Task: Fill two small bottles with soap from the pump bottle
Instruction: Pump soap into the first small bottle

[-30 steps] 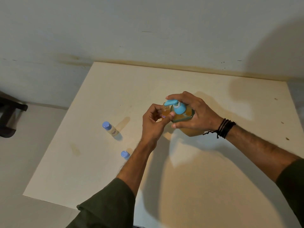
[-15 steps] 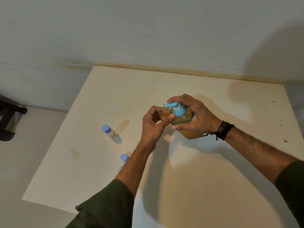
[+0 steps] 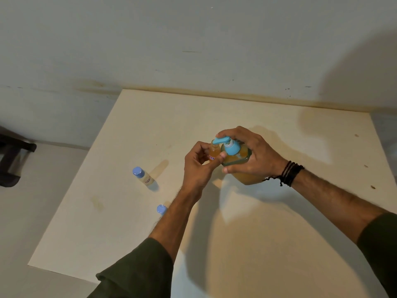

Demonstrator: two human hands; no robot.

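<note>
The left hand (image 3: 198, 166) pinches a small open bottle (image 3: 214, 152) between thumb and curled fingers, keeping its mouth directly under the spout of the pump bottle (image 3: 238, 162), presumably so that dispensed soap drops straight in. The small bottle already shows orange liquid. The right hand (image 3: 251, 155) wraps the pump bottle: the thumb braces its near side, the fingers curl over the far shoulder, and the index finger lies on the blue pump head (image 3: 228, 145), a grip that appears to steady the body while pressing. The pump bottle stands on the pale table (image 3: 268, 233), near its middle. Left of the pump bottle, well apart from it, a second small bottle (image 3: 142, 176) stands capped in blue; its contents look pale, so it is judged not yet filled. A loose blue cap (image 3: 161, 209) lies nearer the viewer than the pump bottle and to its left, partly hidden by the left forearm; it probably belongs to the held bottle.
</note>
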